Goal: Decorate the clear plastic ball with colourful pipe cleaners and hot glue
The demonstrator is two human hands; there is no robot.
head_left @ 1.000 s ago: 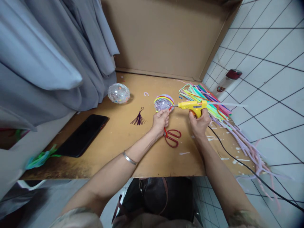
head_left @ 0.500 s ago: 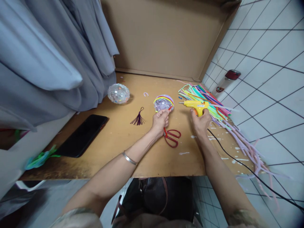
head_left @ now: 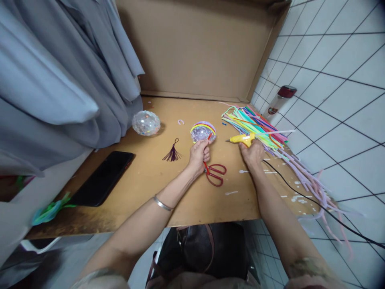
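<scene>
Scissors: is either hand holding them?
No. The red scissors lie on the board; the left hand pinches a red strip and the right hand holds the glue gun.

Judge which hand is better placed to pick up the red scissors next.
Left. The left hand rests right beside the red scissors, while the right hand is occupied gripping the yellow glue gun.
</scene>
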